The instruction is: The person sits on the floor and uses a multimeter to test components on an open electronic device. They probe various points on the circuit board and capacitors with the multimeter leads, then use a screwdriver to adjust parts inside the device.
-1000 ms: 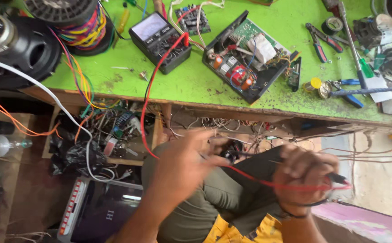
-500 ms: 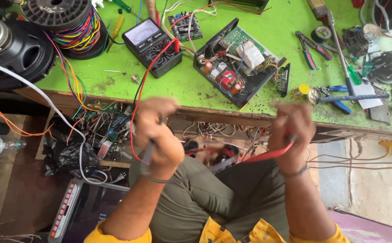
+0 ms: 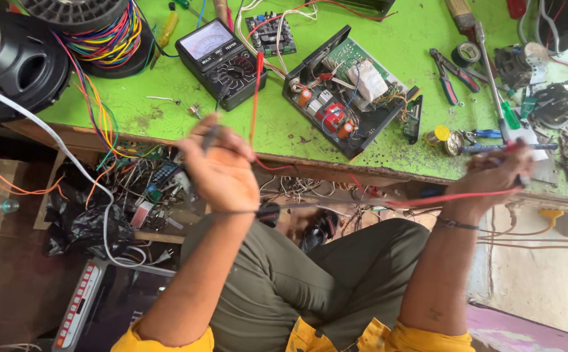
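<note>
My left hand (image 3: 222,173) is raised at the near edge of the green table (image 3: 388,140), fingers curled shut around a dark probe (image 3: 211,137) whose tip sticks up out of my fist. A black lead (image 3: 245,211) runs under that hand toward my lap. My right hand (image 3: 499,175) is out to the right, also at the near edge, closed on the red probe (image 3: 515,146), and the red lead (image 3: 440,198) stretches left from it, across the gap between my hands. Another length of red wire (image 3: 256,91) climbs from near my left hand up to the black analog multimeter (image 3: 220,62), which lies on the table just beyond that hand.

Right of the meter sits an open black case with a circuit board (image 3: 346,91), capacitors and a red part showing inside. Further right lie pliers (image 3: 454,76) and a small yellow-topped tin (image 3: 439,135). At the far left are a big black speaker (image 3: 16,62) and a spool of coloured wires (image 3: 98,26). Under the table edge hangs a tangle of wires and scrap parts (image 3: 147,182). My olive trousers (image 3: 323,287) fill the near middle.
</note>
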Action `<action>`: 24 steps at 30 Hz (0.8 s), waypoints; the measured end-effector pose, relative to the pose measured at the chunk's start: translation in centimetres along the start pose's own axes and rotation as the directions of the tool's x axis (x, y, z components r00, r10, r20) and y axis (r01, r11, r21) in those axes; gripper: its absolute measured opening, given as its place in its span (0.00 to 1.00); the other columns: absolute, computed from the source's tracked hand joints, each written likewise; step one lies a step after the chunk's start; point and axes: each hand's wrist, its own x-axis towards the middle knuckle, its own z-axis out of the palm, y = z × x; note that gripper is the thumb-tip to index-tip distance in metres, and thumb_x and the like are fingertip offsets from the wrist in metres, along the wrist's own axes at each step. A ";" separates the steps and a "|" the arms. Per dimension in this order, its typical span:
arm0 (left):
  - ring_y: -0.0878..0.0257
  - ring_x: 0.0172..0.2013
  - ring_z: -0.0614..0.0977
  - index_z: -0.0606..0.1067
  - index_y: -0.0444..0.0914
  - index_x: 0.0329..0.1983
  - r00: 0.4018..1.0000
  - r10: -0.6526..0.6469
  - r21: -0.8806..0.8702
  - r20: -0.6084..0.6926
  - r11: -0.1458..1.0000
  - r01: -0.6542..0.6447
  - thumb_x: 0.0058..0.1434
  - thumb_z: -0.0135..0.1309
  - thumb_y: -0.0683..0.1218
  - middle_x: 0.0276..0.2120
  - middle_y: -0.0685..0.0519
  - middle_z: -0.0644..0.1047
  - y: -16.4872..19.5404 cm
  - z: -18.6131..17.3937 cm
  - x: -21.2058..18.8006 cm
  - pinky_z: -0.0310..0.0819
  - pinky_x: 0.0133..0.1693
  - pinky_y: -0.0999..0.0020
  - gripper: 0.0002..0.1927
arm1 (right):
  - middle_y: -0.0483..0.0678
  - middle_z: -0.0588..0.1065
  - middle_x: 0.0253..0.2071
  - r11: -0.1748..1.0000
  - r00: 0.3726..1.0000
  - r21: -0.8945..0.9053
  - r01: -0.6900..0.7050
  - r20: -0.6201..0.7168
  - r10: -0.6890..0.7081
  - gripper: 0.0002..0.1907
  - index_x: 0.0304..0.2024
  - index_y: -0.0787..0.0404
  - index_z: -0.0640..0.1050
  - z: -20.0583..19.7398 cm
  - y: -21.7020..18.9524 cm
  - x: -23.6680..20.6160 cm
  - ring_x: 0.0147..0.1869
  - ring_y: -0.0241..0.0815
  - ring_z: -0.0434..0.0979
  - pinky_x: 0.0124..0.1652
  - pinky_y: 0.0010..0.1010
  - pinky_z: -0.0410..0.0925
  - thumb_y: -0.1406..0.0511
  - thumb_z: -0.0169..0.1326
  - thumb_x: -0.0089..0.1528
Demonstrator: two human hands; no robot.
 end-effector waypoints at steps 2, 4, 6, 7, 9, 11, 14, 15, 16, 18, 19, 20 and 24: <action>0.63 0.30 0.72 0.69 0.37 0.58 0.998 -0.035 -0.074 -0.049 0.997 0.031 0.72 0.38 0.68 0.32 0.53 0.73 1.1 -0.8 1.5 0.67 0.35 0.67 0.32 | 0.45 0.68 0.32 0.996 0.994 0.018 -0.093 0.056 0.092 0.11 0.47 0.58 0.71 -0.5 0.6 -1.0 0.29 0.31 0.65 0.28 0.25 0.61 0.57 0.47 0.77; 0.63 0.32 0.72 0.68 0.37 0.59 0.998 -0.044 -0.059 -0.048 0.997 0.041 0.73 0.38 0.67 0.32 0.53 0.73 1.3 -0.9 1.9 0.66 0.36 0.68 0.31 | 0.47 0.77 0.37 0.995 0.993 -0.081 -0.056 0.099 0.064 0.18 0.54 0.56 0.74 0.3 1.6 -4.2 0.33 0.31 0.75 0.31 0.22 0.67 0.53 0.41 0.73; 0.63 0.32 0.72 0.68 0.36 0.59 0.999 -0.040 0.055 0.004 0.998 0.040 0.74 0.41 0.66 0.33 0.53 0.73 0.8 -0.5 1.3 0.66 0.36 0.68 0.30 | 0.49 0.80 0.46 0.972 0.961 -0.231 -0.035 0.261 0.097 0.20 0.55 0.62 0.74 2.0 2.0 -7.5 0.46 0.37 0.82 0.42 0.28 0.73 0.53 0.48 0.73; 0.64 0.32 0.72 0.68 0.36 0.60 0.998 -0.040 0.096 0.041 0.995 0.036 0.75 0.41 0.65 0.33 0.53 0.73 0.7 -0.2 0.9 0.65 0.36 0.69 0.29 | 0.52 0.78 0.50 0.929 0.911 -0.333 0.158 0.412 -0.008 0.19 0.56 0.64 0.74 3.1 2.1 -9.2 0.52 0.42 0.81 0.56 0.34 0.70 0.56 0.51 0.73; 0.65 0.33 0.72 0.69 0.36 0.60 0.992 -0.040 0.170 0.118 0.985 0.020 0.77 0.41 0.64 0.32 0.53 0.72 0.4 0.3 -0.1 0.65 0.36 0.70 0.28 | 0.60 0.71 0.57 0.815 0.790 -0.426 0.393 0.610 -0.062 0.24 0.58 0.68 0.70 5.7 2.1 -11.6 0.63 0.53 0.74 0.62 0.41 0.66 0.60 0.61 0.66; 0.67 0.34 0.71 0.69 0.36 0.59 0.982 -0.034 0.226 0.185 0.974 -0.009 0.78 0.44 0.60 0.33 0.54 0.72 0.6 0.6 -0.9 0.65 0.38 0.71 0.23 | 0.64 0.68 0.61 0.736 0.755 -0.488 0.470 0.653 -0.049 0.30 0.59 0.69 0.68 7.4 1.7 -12.5 0.67 0.60 0.68 0.58 0.43 0.66 0.62 0.67 0.61; 0.69 0.34 0.72 0.70 0.36 0.56 0.974 -0.126 0.391 0.189 0.919 0.043 0.76 0.48 0.52 0.34 0.54 0.73 1.3 1.0 -1.5 0.67 0.37 0.73 0.16 | 0.64 0.70 0.62 0.634 0.737 -0.531 0.563 0.669 -0.094 0.24 0.60 0.67 0.70 8.4 1.2 -12.5 0.69 0.62 0.70 0.66 0.46 0.65 0.64 0.64 0.66; 0.70 0.33 0.73 0.71 0.35 0.54 0.971 -0.174 0.458 0.162 0.885 0.082 0.75 0.50 0.49 0.34 0.54 0.74 1.5 1.1 -1.7 0.68 0.36 0.73 0.13 | 0.66 0.69 0.64 0.628 0.718 -0.509 0.589 0.687 -0.116 0.24 0.60 0.67 0.70 8.2 1.1 -12.0 0.70 0.63 0.70 0.67 0.47 0.64 0.65 0.63 0.66; 0.70 0.34 0.73 0.71 0.35 0.54 0.952 -0.250 0.496 0.179 0.858 0.132 0.74 0.50 0.49 0.34 0.54 0.75 1.7 1.2 -1.8 0.68 0.37 0.74 0.13 | 0.67 0.69 0.67 0.622 0.700 -0.490 0.611 0.701 -0.135 0.23 0.60 0.67 0.70 7.9 1.0 -11.5 0.72 0.65 0.70 0.67 0.48 0.64 0.65 0.62 0.67; 0.71 0.34 0.74 0.72 0.34 0.55 0.892 -0.401 0.573 0.210 0.789 0.220 0.73 0.51 0.47 0.34 0.54 0.76 1.9 1.6 -1.9 0.69 0.38 0.76 0.13 | 0.67 0.69 0.66 0.621 0.676 -0.479 0.620 0.728 -0.114 0.23 0.59 0.67 0.71 7.1 1.1 -10.4 0.74 0.65 0.69 0.68 0.48 0.64 0.66 0.62 0.65; 0.71 0.36 0.75 0.72 0.34 0.55 0.882 -0.403 0.607 0.245 0.773 0.185 0.73 0.52 0.48 0.36 0.55 0.76 1.9 1.9 -2.1 0.70 0.40 0.76 0.14 | 0.67 0.70 0.65 0.620 0.665 -0.474 0.625 0.739 -0.105 0.22 0.59 0.67 0.71 6.7 1.2 -9.7 0.74 0.66 0.69 0.68 0.48 0.64 0.67 0.62 0.65; 0.71 0.38 0.75 0.72 0.34 0.56 0.870 -0.407 0.637 0.279 0.756 0.149 0.73 0.53 0.48 0.37 0.55 0.76 1.9 2.2 -2.3 0.71 0.42 0.76 0.15 | 0.67 0.70 0.65 0.634 0.657 -0.460 0.622 0.746 -0.104 0.22 0.59 0.67 0.71 6.4 1.2 -9.1 0.74 0.66 0.69 0.68 0.48 0.64 0.67 0.61 0.64; 0.66 0.38 0.78 0.73 0.35 0.56 0.816 -0.452 0.853 0.361 0.514 -0.092 0.68 0.56 0.48 0.37 0.54 0.79 2.4 2.9 -2.8 0.72 0.40 0.71 0.17 | 0.68 0.69 0.68 0.682 0.624 -0.403 0.611 0.775 -0.102 0.22 0.58 0.67 0.72 5.4 1.4 -7.2 0.75 0.66 0.69 0.69 0.47 0.64 0.68 0.59 0.63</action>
